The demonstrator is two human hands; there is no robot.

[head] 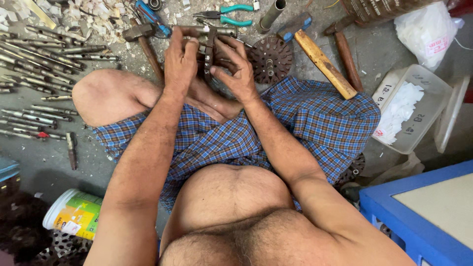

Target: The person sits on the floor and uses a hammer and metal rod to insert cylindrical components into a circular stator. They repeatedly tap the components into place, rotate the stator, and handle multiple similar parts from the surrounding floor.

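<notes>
I sit cross-legged on a grey concrete floor in blue checked cloth. Both hands meet in front of my feet around a dark metal part [210, 51], a narrow flat piece standing on edge against a short metal rod [217, 31]. My left hand [180, 59] grips the piece from the left with its fingers curled over the top. My right hand [235, 66] holds it from the right, thumb and fingers pinching its side. A round perforated metal disc [270, 59] with a centre shaft lies just right of my right hand.
Several long metal rods [37, 64] lie in rows at left. A hammer [143, 39], teal-handled pliers [224, 15], a wooden-handled tool [325, 64] and wood chips [93, 15] lie ahead. A clear plastic box [416, 108] sits at right, a blue crate [419, 216] lower right, a white tub [74, 214] lower left.
</notes>
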